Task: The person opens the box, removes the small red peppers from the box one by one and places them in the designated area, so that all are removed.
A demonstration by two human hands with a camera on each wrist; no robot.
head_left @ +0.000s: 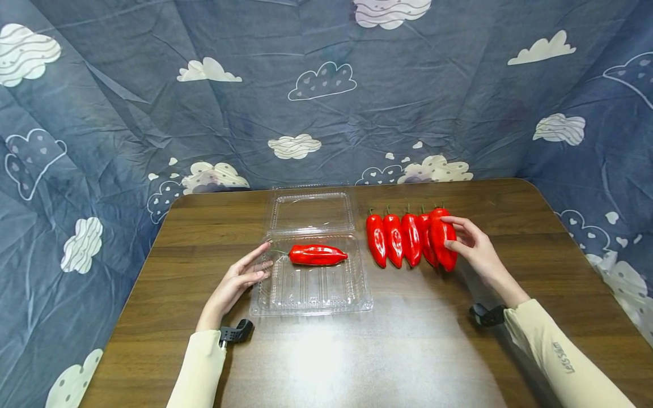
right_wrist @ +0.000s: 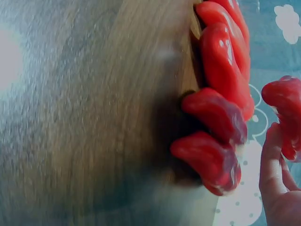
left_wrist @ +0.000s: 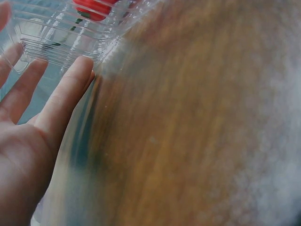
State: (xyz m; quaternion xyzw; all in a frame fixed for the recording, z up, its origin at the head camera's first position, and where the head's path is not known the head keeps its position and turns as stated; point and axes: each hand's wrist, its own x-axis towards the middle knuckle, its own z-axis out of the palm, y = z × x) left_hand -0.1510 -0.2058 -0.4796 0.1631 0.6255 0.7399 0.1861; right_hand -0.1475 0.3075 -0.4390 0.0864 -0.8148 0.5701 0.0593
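My left hand (head_left: 236, 283) is at the left edge of a clear plastic clamshell box (head_left: 316, 306), its straight fingers touching the side wall. Inside the box's base a red pepper (head_left: 317, 255) lies crosswise, its green stem pointing left toward that hand. On the right, my right hand (head_left: 479, 249) pinches another red pepper (head_left: 442, 241) between thumb and fingers. In the right wrist view this held pepper (right_wrist: 284, 108) is raised clear of the others. Several more red peppers (head_left: 393, 241) lie side by side on the table, stems toward the back; the held one overlaps the row's right end.
The box lid (head_left: 312, 212) lies flipped back behind its base, near the far edge of the brown wooden table (head_left: 408, 340). A dark blue cloth with white clouds (head_left: 326, 124) hangs around the table. Black cameras are strapped to both wrists.
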